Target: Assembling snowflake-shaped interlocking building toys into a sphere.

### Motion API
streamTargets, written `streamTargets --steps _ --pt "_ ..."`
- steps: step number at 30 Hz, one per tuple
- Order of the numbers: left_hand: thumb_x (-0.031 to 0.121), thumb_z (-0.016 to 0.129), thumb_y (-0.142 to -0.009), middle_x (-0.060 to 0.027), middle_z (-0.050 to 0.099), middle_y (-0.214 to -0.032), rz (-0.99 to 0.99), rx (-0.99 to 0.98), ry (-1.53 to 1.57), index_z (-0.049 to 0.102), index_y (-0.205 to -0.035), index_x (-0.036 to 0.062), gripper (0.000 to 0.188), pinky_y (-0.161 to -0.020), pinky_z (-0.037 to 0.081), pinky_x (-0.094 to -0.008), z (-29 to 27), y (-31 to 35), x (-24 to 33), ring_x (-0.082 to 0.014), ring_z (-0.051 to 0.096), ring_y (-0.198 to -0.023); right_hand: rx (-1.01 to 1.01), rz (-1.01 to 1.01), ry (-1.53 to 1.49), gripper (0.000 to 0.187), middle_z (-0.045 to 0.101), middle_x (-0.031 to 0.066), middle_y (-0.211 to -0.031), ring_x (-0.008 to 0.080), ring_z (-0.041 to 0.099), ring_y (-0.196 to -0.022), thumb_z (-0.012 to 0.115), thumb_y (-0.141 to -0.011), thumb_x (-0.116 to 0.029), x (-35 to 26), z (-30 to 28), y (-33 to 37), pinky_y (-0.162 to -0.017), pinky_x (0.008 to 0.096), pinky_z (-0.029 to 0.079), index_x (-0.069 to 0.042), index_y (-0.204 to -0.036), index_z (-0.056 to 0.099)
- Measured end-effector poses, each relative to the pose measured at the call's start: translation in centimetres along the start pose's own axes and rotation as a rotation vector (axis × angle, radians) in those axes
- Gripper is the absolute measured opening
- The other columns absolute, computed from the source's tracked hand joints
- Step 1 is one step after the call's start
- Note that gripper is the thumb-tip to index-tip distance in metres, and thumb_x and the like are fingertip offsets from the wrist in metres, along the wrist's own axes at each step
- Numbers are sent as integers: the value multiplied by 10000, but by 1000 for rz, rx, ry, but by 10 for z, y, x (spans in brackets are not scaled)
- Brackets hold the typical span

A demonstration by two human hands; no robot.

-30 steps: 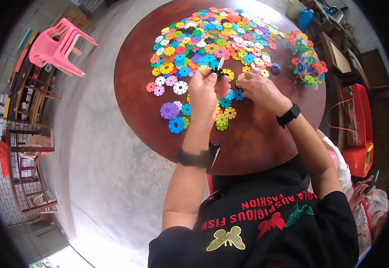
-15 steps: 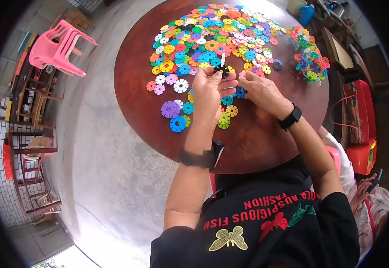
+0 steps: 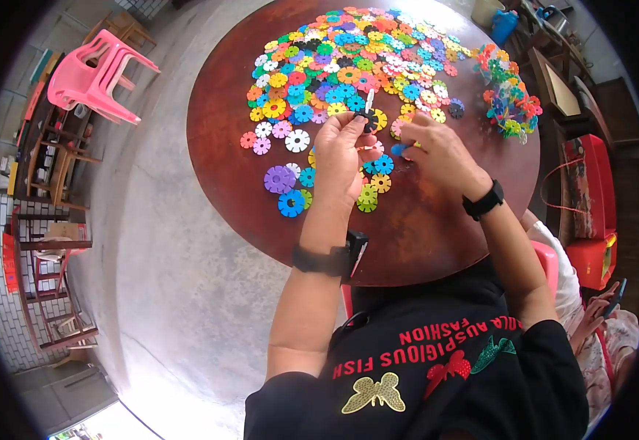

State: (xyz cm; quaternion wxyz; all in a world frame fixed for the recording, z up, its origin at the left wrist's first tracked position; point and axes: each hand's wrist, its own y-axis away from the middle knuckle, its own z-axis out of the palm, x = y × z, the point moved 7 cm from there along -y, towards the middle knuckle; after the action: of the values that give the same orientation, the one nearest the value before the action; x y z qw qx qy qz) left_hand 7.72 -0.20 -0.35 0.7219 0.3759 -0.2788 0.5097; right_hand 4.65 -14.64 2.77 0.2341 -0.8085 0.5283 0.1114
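Between the thumb and fingers of my left hand (image 3: 339, 150) is a black flower-shaped plastic disc (image 3: 370, 123) with a white disc (image 3: 369, 101) standing edge-on in it. Just to the right, above the table, my right hand (image 3: 437, 150) pinches a blue disc (image 3: 398, 149); its fingertips are partly hidden. Below the left hand lie loose discs, among them a lime green one (image 3: 367, 198) and an orange one (image 3: 382, 183). A large purple disc (image 3: 279, 180) and a blue ring-shaped disc (image 3: 290, 204) lie left of my left forearm.
A wide pile of multicoloured discs (image 3: 349, 59) spreads over the far part of the round brown table (image 3: 224, 147). At its right stands a cluster of joined discs (image 3: 508, 92). Pink stacked chairs (image 3: 92, 81) stand at the far left; a person holding a phone (image 3: 616, 297) sits at the right.
My right hand has lifted a blue disc off the table. The left hand has turned the black disc and its white piece slightly.
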Motion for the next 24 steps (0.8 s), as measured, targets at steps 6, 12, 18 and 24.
streamTargets --steps 6,12,18,24 --pt "124 567 -917 -54 578 -701 -18 -124 -51 491 -985 48 126 -479 439 -245 10 4 0 -119 532 -559 290 208 -434 98 545 85 -656 158 533 -565 641 -765 -22 -4 -50 8 -545 294 427 -6 -815 558" --pt "166 580 -918 -43 583 -639 -74 -262 -100 503 -983 66 142 -451 404 -237 25 9 -8 -112 503 -483 411 79 -342 102 597 80 -731 181 570 -624 650 -763 -34 -23 -67 11 -576 293 442 -14 -852 604" --pt "174 597 -906 -36 588 -635 -75 -325 -100 545 -970 29 167 -443 424 -231 32 13 -5 -93 517 -490 385 98 -305 107 594 91 -739 197 573 -644 658 -759 -39 -24 -68 12 -588 295 444 -11 -846 602" --pt "180 602 -906 -13 579 -628 -148 -366 -167 541 -959 50 153 -430 370 -206 31 15 -8 -84 516 -494 291 193 -407 100 573 113 -702 216 570 -605 650 -762 -32 -16 -58 15 -567 306 443 -6 -836 588"
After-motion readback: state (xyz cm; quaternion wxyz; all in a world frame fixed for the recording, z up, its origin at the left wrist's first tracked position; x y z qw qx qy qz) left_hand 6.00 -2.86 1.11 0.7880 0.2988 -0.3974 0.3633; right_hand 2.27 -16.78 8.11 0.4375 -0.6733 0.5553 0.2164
